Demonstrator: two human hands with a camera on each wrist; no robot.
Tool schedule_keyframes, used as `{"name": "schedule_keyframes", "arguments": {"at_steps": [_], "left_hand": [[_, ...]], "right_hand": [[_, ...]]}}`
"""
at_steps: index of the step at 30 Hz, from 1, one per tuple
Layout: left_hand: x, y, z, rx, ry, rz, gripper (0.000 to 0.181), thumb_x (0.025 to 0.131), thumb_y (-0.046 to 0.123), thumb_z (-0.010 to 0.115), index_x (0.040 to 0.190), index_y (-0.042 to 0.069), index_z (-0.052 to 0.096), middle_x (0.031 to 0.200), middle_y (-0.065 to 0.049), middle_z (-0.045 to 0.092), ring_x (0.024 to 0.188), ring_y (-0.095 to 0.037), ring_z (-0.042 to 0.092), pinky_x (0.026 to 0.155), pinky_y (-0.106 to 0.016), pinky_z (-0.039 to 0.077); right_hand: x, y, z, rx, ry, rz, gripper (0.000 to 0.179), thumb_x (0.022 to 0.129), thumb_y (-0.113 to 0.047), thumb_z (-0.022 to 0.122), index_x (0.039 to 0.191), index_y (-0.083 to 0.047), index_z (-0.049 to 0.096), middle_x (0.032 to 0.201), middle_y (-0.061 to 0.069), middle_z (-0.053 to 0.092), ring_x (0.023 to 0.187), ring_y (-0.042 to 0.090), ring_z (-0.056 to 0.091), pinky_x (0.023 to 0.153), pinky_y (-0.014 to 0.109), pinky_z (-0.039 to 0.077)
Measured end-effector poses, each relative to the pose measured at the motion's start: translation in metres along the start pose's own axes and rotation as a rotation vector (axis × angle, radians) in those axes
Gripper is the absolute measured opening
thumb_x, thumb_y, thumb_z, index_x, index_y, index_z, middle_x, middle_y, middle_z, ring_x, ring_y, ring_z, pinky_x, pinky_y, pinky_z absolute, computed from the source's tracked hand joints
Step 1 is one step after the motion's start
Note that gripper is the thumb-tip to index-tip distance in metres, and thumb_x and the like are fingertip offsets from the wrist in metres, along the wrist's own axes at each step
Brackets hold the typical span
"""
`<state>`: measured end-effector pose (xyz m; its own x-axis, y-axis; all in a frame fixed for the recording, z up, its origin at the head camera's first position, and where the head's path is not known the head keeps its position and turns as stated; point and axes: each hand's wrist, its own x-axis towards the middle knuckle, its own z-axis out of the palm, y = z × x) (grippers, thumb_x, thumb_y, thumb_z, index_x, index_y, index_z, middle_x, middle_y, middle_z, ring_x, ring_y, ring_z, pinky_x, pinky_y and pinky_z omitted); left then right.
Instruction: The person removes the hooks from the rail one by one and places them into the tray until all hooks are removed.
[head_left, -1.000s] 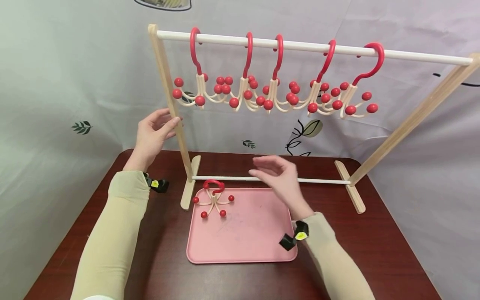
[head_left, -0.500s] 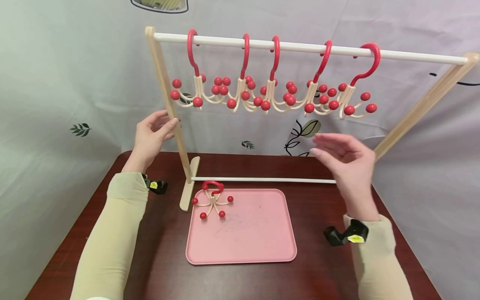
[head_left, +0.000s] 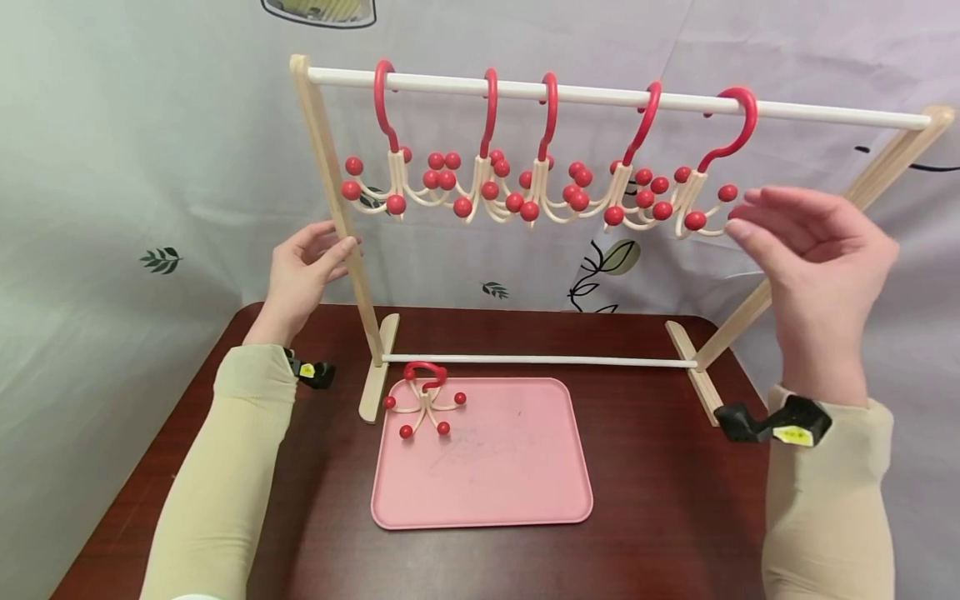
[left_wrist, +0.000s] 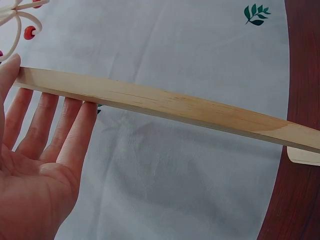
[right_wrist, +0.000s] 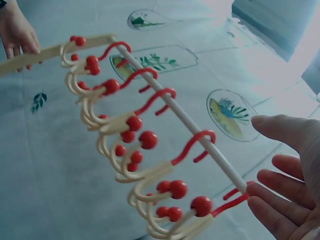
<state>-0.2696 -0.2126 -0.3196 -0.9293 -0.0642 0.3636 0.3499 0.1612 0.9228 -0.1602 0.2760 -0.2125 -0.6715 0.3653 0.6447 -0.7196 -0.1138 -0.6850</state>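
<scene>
My left hand (head_left: 296,275) holds the left wooden post (left_wrist: 165,102) of a hanging rack, thumb on one side and fingers on the other. From the rack's white top rail (head_left: 600,95) hang several multi-arm hangers (right_wrist: 150,172) with red hooks and red ball tips. My right hand (head_left: 825,258) is raised beside the rightmost hanger (head_left: 693,196), holding nothing, its fingers spread in the right wrist view. Its fingertips overlap one of that hanger's balls in the head view; whether they touch is unclear. Another such hanger (head_left: 425,402) lies on the pink tray (head_left: 510,492).
The rack's feet (head_left: 378,371) and right post (head_left: 738,325) stand on a dark red-brown table (head_left: 637,517). A white lower bar (head_left: 540,360) runs just behind the tray. Pale patterned cloth (head_left: 187,125) covers the wall behind.
My right hand has moved from above the tray rightward and up to the rightmost hanger. The left hand stays on the post, and the hangers hang about as before.
</scene>
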Motion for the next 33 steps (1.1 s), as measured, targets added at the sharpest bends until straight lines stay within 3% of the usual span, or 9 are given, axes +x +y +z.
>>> {"name": "schedule_keyframes", "arguments": {"at_steps": [8, 16, 20, 27, 33], "left_hand": [[0.000, -0.001, -0.002, -0.025, -0.001, 0.001, 0.041, 0.094, 0.028, 0.077, 0.131, 0.014, 0.067, 0.118, -0.003, 0.072, 0.105, -0.015, 0.069, 0.085, -0.025, 0.057], [0.002, -0.003, 0.000, -0.043, 0.001, 0.016, 0.039, 0.094, 0.026, 0.077, 0.130, 0.013, 0.068, 0.116, -0.003, 0.073, 0.103, -0.014, 0.070, 0.084, -0.024, 0.057], [0.002, -0.003, 0.000, -0.057, 0.002, 0.016, 0.038, 0.094, 0.025, 0.077, 0.129, 0.012, 0.068, 0.115, -0.003, 0.073, 0.101, -0.014, 0.070, 0.083, -0.024, 0.057], [0.001, -0.002, 0.001, -0.079, -0.004, 0.009, 0.039, 0.093, 0.025, 0.077, 0.128, 0.011, 0.068, 0.114, -0.004, 0.073, 0.101, -0.014, 0.070, 0.083, -0.024, 0.058], [-0.001, 0.000, 0.000, -0.072, -0.005, -0.005, 0.039, 0.093, 0.025, 0.077, 0.128, 0.011, 0.068, 0.114, -0.004, 0.073, 0.101, -0.014, 0.070, 0.083, -0.024, 0.057]], "right_hand": [[0.041, -0.007, 0.004, -0.172, 0.037, 0.103, 0.051, 0.067, 0.002, 0.095, 0.113, 0.006, 0.073, 0.107, 0.015, 0.075, 0.099, 0.021, 0.073, 0.087, 0.023, 0.056], [0.071, 0.011, 0.002, -0.241, 0.020, 0.227, 0.052, 0.066, -0.008, 0.098, 0.113, -0.001, 0.077, 0.104, 0.007, 0.076, 0.094, 0.014, 0.073, 0.086, 0.019, 0.054], [0.076, 0.019, 0.003, -0.226, 0.026, 0.239, 0.050, 0.066, -0.010, 0.098, 0.111, -0.001, 0.077, 0.100, 0.008, 0.076, 0.090, 0.015, 0.074, 0.081, 0.020, 0.056], [0.080, 0.020, 0.009, -0.153, 0.053, 0.179, 0.044, 0.067, -0.006, 0.097, 0.105, 0.005, 0.077, 0.094, 0.014, 0.075, 0.082, 0.019, 0.075, 0.076, 0.023, 0.059], [0.081, 0.017, 0.011, -0.155, 0.067, 0.247, 0.043, 0.068, -0.007, 0.096, 0.105, 0.005, 0.077, 0.093, 0.014, 0.075, 0.080, 0.020, 0.076, 0.074, 0.025, 0.059]]}}
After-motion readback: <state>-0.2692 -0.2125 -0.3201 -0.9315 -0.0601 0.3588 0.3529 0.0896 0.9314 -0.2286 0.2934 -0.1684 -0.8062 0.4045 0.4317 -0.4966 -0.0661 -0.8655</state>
